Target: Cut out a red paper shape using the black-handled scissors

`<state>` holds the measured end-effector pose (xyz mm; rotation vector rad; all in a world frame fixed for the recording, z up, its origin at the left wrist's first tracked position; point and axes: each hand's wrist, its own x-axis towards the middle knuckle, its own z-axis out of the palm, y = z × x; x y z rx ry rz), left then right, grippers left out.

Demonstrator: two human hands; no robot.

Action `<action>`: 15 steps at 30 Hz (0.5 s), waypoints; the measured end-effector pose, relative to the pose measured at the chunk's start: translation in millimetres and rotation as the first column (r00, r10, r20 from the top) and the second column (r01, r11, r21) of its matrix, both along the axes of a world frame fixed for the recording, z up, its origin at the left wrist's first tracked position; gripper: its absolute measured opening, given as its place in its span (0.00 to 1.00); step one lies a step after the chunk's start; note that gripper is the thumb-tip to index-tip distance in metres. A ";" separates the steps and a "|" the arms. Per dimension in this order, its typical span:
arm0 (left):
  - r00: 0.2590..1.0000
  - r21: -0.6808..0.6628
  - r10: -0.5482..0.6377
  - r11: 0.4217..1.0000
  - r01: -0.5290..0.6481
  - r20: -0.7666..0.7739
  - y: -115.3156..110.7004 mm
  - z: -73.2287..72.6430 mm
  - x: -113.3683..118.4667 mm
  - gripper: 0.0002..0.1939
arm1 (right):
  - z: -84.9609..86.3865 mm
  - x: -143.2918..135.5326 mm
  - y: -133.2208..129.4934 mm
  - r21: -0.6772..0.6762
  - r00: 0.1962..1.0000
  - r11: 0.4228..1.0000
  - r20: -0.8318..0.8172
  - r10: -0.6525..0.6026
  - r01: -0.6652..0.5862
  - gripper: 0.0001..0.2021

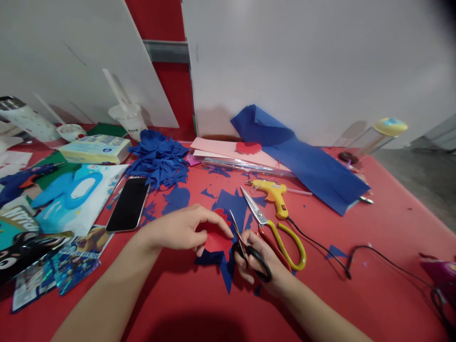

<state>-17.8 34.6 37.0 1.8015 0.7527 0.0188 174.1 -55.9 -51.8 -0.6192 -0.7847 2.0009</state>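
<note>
My left hand (194,228) holds a red scalloped paper piece (216,242), its thumb and fingers closed on it, with blue paper (228,275) against it underneath. In my right hand (258,261) are small scissors with black handles (262,267), fingers through the loops. Their slightly parted blades point up and away, beside the right edge of the red piece. Under and behind both hands lie more blue paper scraps (233,204). Just right of them rest larger scissors (299,251) with yellow and red handles, beside a yellow glue gun (273,192).
A pile of blue cut pieces (158,159), a black phone (128,204) and a yellow-white packet (96,148) are at left. Folded blue paper (313,166) lies at the back right, near another red scalloped piece (248,147). The glue gun's black cord (317,244) runs right.
</note>
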 end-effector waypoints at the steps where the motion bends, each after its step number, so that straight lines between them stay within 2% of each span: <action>1: 1.000 0.001 0.001 1.000 -0.001 -0.001 0.1 0.0 0.3 0.31 | 0.9 -0.2 0.2 0.001 1.000 1.000 0.001 -0.005 0.005 0.22; 15: 1.000 -0.025 0.016 1.000 -0.016 -0.016 2.0 -2.2 1.0 0.31 | 0.4 -0.7 0.2 -0.016 0.997 0.997 0.041 -0.072 0.072 0.23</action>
